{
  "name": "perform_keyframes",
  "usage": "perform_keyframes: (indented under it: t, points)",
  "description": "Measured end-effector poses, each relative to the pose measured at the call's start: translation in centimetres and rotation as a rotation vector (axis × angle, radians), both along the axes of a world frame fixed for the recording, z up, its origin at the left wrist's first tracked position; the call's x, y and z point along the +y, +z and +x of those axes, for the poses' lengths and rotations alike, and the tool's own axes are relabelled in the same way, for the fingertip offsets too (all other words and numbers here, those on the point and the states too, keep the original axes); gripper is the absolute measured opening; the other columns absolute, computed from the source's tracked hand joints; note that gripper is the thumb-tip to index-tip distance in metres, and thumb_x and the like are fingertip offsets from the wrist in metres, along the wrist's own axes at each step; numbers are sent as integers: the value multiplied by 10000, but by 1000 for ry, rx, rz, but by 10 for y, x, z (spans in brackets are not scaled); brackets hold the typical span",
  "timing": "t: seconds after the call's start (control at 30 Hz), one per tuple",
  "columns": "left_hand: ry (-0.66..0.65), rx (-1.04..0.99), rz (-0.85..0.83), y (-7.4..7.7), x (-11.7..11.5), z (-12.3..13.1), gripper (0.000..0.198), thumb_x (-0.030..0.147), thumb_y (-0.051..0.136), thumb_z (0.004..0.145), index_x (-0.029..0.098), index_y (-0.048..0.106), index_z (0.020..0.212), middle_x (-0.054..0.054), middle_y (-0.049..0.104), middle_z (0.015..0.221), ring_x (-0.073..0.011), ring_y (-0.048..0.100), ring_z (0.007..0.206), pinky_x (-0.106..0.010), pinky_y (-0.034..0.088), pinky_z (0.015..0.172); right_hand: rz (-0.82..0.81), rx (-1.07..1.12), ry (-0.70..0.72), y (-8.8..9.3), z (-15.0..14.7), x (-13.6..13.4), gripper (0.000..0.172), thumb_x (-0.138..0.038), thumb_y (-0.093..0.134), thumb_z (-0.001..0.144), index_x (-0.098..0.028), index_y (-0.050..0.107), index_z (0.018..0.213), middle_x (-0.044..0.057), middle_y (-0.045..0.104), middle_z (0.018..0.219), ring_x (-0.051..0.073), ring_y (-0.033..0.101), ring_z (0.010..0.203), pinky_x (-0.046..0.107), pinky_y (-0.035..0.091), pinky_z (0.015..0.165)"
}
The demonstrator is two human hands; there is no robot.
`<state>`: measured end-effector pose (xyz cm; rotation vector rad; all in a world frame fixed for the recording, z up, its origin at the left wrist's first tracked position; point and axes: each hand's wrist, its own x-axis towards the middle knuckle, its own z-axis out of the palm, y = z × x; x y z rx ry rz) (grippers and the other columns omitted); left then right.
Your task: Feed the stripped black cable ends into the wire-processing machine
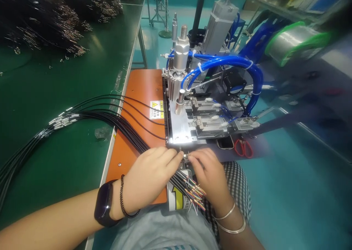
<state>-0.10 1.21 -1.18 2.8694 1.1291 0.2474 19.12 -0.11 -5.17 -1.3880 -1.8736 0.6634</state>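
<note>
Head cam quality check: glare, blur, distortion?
Head view: bright glare on the machine's metal plate. Head view: right side smeared, green-rimmed spool blurred and seemingly stretched. Head view: left hand and right hand reasonably sharp, but fine detail between them is too small to read. Head view: wire bundles at upper left look dark.

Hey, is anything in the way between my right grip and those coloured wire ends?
Nothing visible: the coloured wire ends lie close beside the right grip. The left grip covers part of the black cables.
</note>
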Motion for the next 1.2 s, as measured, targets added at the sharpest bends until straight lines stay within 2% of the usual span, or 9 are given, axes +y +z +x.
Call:
perform_keyframes:
  t: [0.13, 0.27, 0.37, 0.6, 0.77, 0.87, 1.0, 1.2]
  points:
    - [-15, 35, -30, 1, 3, 0, 392, 118, 393, 874, 180, 473, 1253, -54, 559, 908, -196, 508, 774, -359, 455, 665, -234, 92, -11, -4, 5, 0, 184, -284, 496, 931, -199, 535, 772, -13, 555, 777, 156, 500, 774, 287, 375, 710]
    - [-10, 71, -42, -1, 5, 1, 386, 122, 395, 878, 231, 487, 1237, -40, 525, 857, -193, 496, 763, -353, 439, 660, -517, 263, 19, -2, 8, 3, 150, -304, 481, 920, -207, 547, 827, -24, 538, 786, 138, 495, 742, 252, 393, 675]
    - [0, 91, -37, -2, 6, 1, 380, 128, 411, 876, 248, 498, 1225, -40, 516, 856, -190, 488, 760, -346, 429, 660, -619, 371, 18, -2, 7, 5, 169, -324, 478, 900, -197, 535, 804, -24, 503, 741, 135, 470, 696, 239, 386, 624]
    - [5, 122, -39, -2, 6, 2, 431, 87, 420, 848, 259, 481, 1238, -44, 508, 873, -196, 480, 782, -352, 423, 678, -622, 466, -12, -7, 2, 10, 148, -296, 485, 842, -188, 510, 745, -17, 486, 705, 138, 455, 664, 235, 375, 570]
    - [24, 168, -44, -1, 4, 4, 472, 56, 417, 820, 267, 467, 1240, -44, 493, 876, -210, 480, 786, -360, 421, 660, -540, 377, -75, -8, 1, 10, 71, -217, 509, 789, -183, 518, 728, -30, 485, 672, 127, 447, 628, 228, 366, 560]
    - [17, 193, -42, 0, 2, 5, 497, 45, 415, 811, 266, 453, 1254, -44, 485, 875, -208, 474, 769, -358, 426, 649, -527, 359, -73, -7, 3, 8, 53, -213, 521, 801, -185, 548, 765, -36, 490, 673, 124, 459, 629, 228, 378, 577]
    - [8, 200, -29, 0, 1, 5, 506, 59, 407, 822, 264, 435, 1284, -49, 481, 873, -212, 476, 769, -360, 440, 653, -518, 407, -64, -5, 3, 7, 92, -261, 521, 837, -192, 581, 827, -13, 565, 775, 140, 521, 722, 235, 408, 618]
    - [31, 222, -34, 2, 0, 10, 474, 78, 442, 817, 249, 467, 1259, -52, 478, 872, -213, 478, 769, -364, 452, 663, -531, 503, -90, -14, -1, 12, 101, -236, 526, 817, -177, 565, 744, -12, 563, 730, 140, 522, 699, 234, 409, 606]
